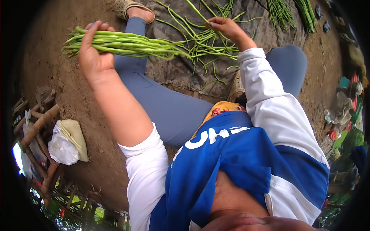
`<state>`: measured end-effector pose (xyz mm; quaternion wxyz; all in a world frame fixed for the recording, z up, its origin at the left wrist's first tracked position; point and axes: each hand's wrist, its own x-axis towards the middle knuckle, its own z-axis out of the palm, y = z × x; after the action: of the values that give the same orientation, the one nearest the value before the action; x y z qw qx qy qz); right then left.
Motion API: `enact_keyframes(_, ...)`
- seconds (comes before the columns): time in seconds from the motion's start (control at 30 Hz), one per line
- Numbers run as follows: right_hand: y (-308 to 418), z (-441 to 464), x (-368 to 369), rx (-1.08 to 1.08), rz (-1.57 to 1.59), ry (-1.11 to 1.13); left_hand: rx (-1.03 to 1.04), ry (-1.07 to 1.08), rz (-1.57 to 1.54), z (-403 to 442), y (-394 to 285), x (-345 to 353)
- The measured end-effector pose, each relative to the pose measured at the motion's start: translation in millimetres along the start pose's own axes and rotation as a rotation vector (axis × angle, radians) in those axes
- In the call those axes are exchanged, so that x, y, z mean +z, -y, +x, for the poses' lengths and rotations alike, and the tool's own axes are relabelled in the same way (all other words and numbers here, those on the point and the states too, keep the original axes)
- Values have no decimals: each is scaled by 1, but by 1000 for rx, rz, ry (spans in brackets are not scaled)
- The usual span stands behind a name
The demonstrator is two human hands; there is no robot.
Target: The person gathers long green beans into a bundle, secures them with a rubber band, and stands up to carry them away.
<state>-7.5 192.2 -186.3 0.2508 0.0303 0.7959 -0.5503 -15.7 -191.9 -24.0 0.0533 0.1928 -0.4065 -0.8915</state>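
Note:
My left hand [94, 54] is wrapped around a bundle of long green beans [131, 44], held out level above my bent leg. Its bean ends stick out to the left of the fingers, while the long part stretches right. On the other side, my right hand [225, 29] pinches a long green bean [198, 13] between thumb and fingers. Below and around that hand, a loose pile of long beans [208, 46] lies tangled on a dark ground sheet [169, 77].
Two tied bunches of beans, one at the sheet's top right [280, 13] and another [305, 15] beside it, lie farther off. A white and beige sack [69, 142] sits on bare soil near a wooden frame [40, 127]. Plastic bags [341, 109] are piled at right.

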Motion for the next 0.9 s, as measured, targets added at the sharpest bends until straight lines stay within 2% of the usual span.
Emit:
enact_keyframes(0.03, 23, -8, -4, -70, 89, 44, -2, 27, 37, -5, 8, 9)
enact_keyframes(0.1, 53, -17, -12, -133, 64, 99, -42, 63, 102, -10, 25, 23)
enact_keyframes(0.27, 99, -36, -9, -200, 216, 224, -196, 239, 202, -7, 72, 37)
enact_keyframes(0.33, 109, -40, -7, -250, 230, 279, -215, 249, 221, -11, 83, 46)
enact_keyframes(0.5, 127, -49, 8, -246, 201, 369, -264, 264, 113, -4, 91, 50)
enact_keyframes(0.57, 134, -47, 11, -231, 189, 411, -243, 228, 168, -8, 95, 51)
enact_keyframes(0.7, 137, -40, 16, -240, 210, 387, -254, 279, 236, -15, 100, 57)
enact_keyframes(0.8, 137, -35, 15, -230, 262, 275, -308, 323, 300, -20, 100, 60)
enact_keyframes(0.9, 155, -51, 2, -123, 520, 289, -376, 359, 366, -23, 104, 61)
